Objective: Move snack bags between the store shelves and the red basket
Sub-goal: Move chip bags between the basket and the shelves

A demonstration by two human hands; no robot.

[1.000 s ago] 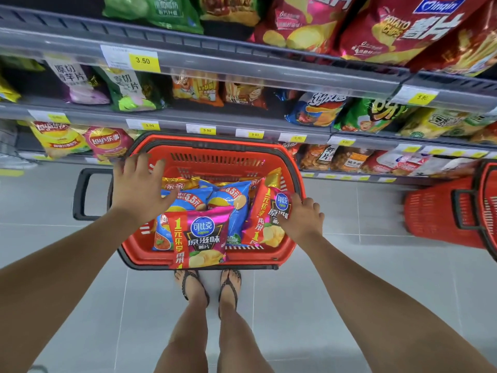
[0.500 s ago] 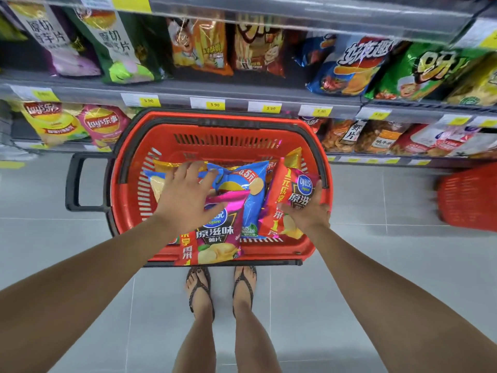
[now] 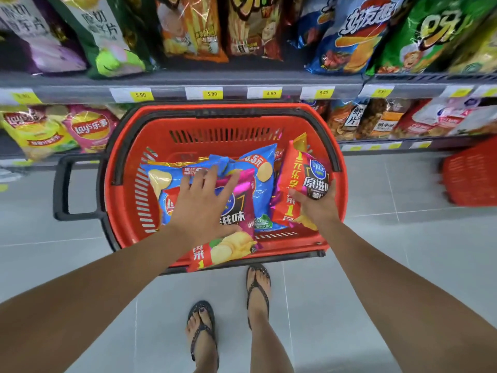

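The red basket (image 3: 215,130) stands on the floor in front of the shelves, with several snack bags inside. My left hand (image 3: 204,203) lies flat with fingers spread on a magenta chip bag (image 3: 242,214) whose lower end hangs over the basket's near rim. Blue chip bags (image 3: 265,189) lie underneath and beyond it. At the basket's right side, my right hand (image 3: 318,204) grips the lower part of a red chip bag (image 3: 298,170) that stands upright against the wall.
Snack shelves (image 3: 242,82) with yellow price tags run along the back, packed with bags. The basket's black pull handle (image 3: 61,189) sticks out to the left. A second red basket (image 3: 470,176) sits at the right. My sandalled feet (image 3: 258,286) stand just behind the basket.
My left hand has left the basket's left rim and come down onto the magenta bag. The right hand stays on the red bag. The view has moved closer and lower.
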